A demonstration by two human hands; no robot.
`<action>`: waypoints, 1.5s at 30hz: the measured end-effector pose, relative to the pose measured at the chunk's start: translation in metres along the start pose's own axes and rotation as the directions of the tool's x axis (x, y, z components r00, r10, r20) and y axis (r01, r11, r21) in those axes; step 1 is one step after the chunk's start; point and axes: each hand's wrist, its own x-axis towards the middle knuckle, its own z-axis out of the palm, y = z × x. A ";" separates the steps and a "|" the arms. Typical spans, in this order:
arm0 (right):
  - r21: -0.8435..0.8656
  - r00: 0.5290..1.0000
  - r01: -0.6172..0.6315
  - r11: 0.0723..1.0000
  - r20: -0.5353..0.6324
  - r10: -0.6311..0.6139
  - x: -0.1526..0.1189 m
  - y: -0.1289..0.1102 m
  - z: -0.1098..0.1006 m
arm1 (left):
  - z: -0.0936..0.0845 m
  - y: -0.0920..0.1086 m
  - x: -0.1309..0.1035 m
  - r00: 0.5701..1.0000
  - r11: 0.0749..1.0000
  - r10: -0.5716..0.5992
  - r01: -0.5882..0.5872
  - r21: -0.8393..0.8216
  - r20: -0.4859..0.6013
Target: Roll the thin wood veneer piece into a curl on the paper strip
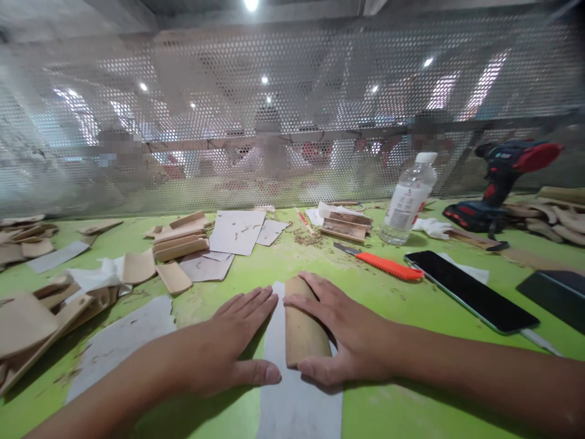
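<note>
A curved bamboo piece (304,329) lies hollow side down on a long strip of white paper (299,408) at the middle front. Its right side is under my right hand (340,326), whose fingers reach over the top end while the thumb presses by the near end. Flat beside the strip, with fingers stretched and touching the paper's left edge, rests my left hand (228,341); it holds nothing. The two hands are apart, on either side of the bamboo.
Bamboo pieces (31,323) and paper sheets (237,230) lie left. An orange cutter (388,266), phone (475,292), bottle (409,201) and power drill (496,183) are right. A perforated metal screen (219,122) stands behind the green table (375,402).
</note>
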 end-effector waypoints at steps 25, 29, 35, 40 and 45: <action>0.030 0.998 0.030 0.999 0.049 -0.032 -0.008 -0.017 -0.001 | 0.002 0.000 -0.001 1.000 1.000 0.010 -0.010 0.006 -0.023; 0.024 0.999 -0.043 0.999 -0.029 0.043 -0.008 -0.017 -0.002 | 0.002 0.001 -0.001 1.000 1.000 -0.006 0.007 0.008 -0.028; -0.023 0.996 -0.074 0.997 -0.041 0.073 -0.004 -0.010 -0.003 | 0.002 0.002 -0.002 1.000 1.000 -0.017 0.018 0.008 -0.025; 0.063 0.997 0.053 0.997 0.056 -0.056 -0.005 -0.013 -0.002 | 0.002 0.002 -0.001 1.000 1.000 0.011 -0.011 0.023 -0.002; -0.031 0.987 -0.101 0.994 -0.128 0.096 -0.001 -0.007 -0.005 | 0.002 0.002 -0.002 1.000 0.999 -0.021 0.021 0.040 -0.001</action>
